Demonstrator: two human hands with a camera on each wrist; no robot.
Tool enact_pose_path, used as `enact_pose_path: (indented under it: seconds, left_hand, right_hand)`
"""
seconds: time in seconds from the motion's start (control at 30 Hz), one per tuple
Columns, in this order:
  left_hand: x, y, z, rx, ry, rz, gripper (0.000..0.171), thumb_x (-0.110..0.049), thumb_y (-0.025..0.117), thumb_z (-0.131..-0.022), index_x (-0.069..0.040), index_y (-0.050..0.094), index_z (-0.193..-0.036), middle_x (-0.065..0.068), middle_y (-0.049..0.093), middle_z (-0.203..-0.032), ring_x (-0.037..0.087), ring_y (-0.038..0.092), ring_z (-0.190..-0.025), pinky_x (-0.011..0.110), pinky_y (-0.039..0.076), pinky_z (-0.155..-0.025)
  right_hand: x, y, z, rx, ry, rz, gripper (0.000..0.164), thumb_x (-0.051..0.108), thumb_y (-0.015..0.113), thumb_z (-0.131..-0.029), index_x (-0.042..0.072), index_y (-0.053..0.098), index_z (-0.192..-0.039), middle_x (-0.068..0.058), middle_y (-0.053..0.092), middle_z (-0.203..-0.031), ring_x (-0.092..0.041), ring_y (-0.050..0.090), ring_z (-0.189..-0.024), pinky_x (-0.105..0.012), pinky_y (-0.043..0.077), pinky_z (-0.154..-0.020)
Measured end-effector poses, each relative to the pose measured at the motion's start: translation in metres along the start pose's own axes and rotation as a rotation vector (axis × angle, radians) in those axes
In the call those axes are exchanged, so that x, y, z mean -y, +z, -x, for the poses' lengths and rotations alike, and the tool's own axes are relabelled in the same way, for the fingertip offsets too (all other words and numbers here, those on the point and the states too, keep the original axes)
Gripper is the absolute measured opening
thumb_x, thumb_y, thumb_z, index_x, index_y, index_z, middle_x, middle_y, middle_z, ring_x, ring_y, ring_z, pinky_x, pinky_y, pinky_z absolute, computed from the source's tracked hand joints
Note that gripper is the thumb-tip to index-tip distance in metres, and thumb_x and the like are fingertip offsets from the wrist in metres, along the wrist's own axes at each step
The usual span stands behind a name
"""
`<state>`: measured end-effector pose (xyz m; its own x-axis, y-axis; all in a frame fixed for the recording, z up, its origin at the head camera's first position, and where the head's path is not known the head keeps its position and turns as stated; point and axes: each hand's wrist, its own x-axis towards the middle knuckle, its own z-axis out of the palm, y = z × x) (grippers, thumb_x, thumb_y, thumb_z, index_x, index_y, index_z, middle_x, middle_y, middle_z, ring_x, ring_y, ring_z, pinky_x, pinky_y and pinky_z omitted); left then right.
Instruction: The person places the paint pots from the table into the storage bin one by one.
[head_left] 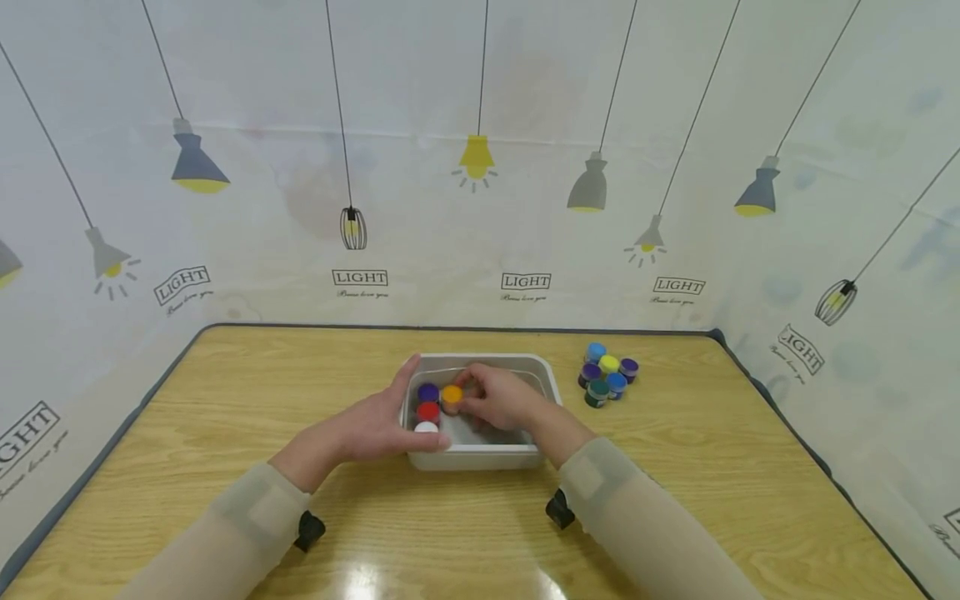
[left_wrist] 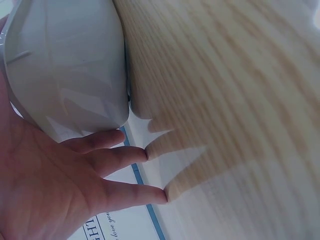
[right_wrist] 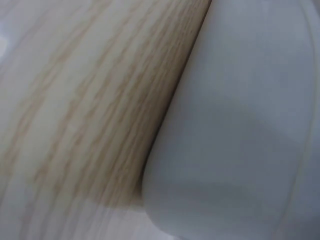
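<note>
My left hand (head_left: 371, 425) rests against the left side of a white plastic tray (head_left: 487, 458). Its thumb lies along the front rim, while the fingers stretch out straight beside the outer wall in the left wrist view. Reaching inside, my right hand (head_left: 506, 400) pinches an orange-lidded paint jar (head_left: 452, 395) between thumb and fingers. Left of that jar stand a purple-lidded jar (head_left: 428, 392), a red-lidded jar (head_left: 428, 412) and a white-lidded jar (head_left: 426, 427), in a row along the tray's left wall. The right wrist view has only the tray's outside and wood; the hand is hidden there.
To the right of the tray, several more paint jars cluster on the wooden table (head_left: 247, 392), among them a yellow-lidded jar (head_left: 609, 364) and a dark green jar (head_left: 597, 392). A lamp-printed cloth (head_left: 420, 83) hangs behind the table and on both sides.
</note>
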<state>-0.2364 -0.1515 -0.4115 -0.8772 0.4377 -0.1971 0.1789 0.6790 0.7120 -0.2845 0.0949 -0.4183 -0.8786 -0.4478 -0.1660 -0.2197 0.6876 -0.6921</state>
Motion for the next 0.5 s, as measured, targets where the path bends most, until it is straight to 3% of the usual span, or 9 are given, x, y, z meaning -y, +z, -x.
enact_pose_path:
  seconds: [0.33,0.5]
  left_hand:
    - [0.0012,0.0006,-0.0008,-0.003,-0.005,-0.007,0.139,-0.074,0.080,-0.087,-0.021,-0.011,-0.177,0.027,0.039,-0.173,0.041,0.054,-0.148,0.064,0.041,-0.126]
    - [0.0009,0.0006,-0.0005,-0.004,-0.003,-0.006,0.139,-0.074,0.080,-0.087,-0.021,-0.011,-0.177,0.026,0.040,-0.173,0.040,0.055,-0.147,0.064,0.041,-0.125]
  right_hand:
    - [-0.0008,0.0001,0.0002,0.019,-0.003,-0.065,0.030,0.014,0.071,-0.108,0.014,0.062,-0.136,-0.005,0.078,-0.097,-0.018,0.073,-0.073,-0.032,0.064,-0.069]
    - [-0.0014,0.0004,-0.0005,0.020,-0.025,-0.081,0.022,0.012,0.072,-0.107,0.015,0.062,-0.127,-0.006,0.076,-0.097,-0.018,0.073,-0.072,-0.032,0.064,-0.068]
